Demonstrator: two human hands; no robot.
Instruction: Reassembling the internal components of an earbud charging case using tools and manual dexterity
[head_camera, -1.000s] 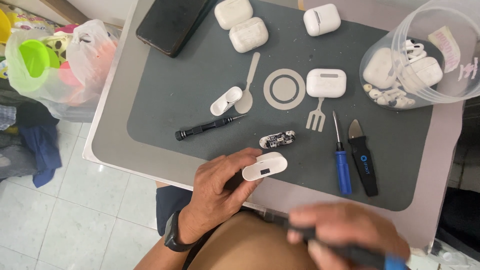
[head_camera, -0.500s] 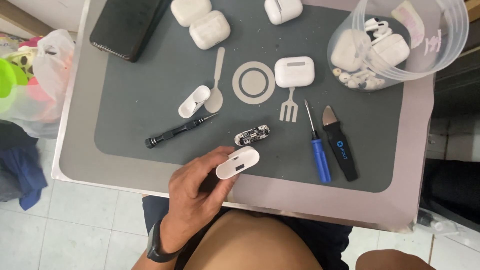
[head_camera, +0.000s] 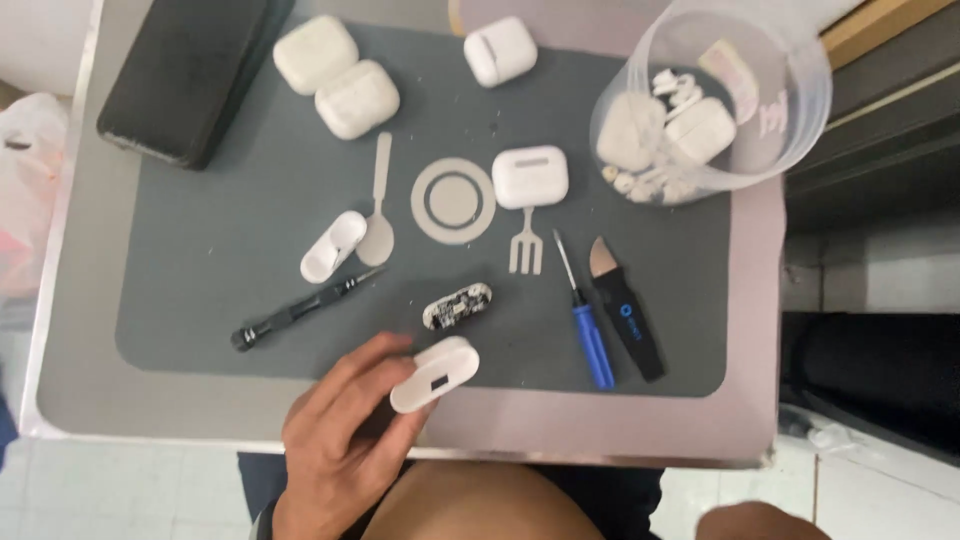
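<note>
My left hand (head_camera: 345, 440) grips a white earbud-case shell (head_camera: 435, 373) at the near edge of the grey mat (head_camera: 200, 230). Just beyond it lies a small bare circuit board (head_camera: 457, 304). A black screwdriver (head_camera: 300, 312) lies to the left of the board. A blue-handled screwdriver (head_camera: 585, 325) and a black pry tool (head_camera: 625, 310) lie to its right. Only a sliver of my right hand (head_camera: 760, 522) shows at the bottom edge, and what it holds is hidden.
A closed white case (head_camera: 530, 177) and an open case half (head_camera: 333, 246) sit mid-mat. Three more cases (head_camera: 357, 98) rest at the back. A clear tub (head_camera: 790, 110) of cases and earbuds stands back right, a black slab (head_camera: 185, 75) back left.
My right hand, which held a blue-handled tool over my lap, has dropped almost out of view. The view has moved closer to the table. My left hand keeps the shell.
</note>
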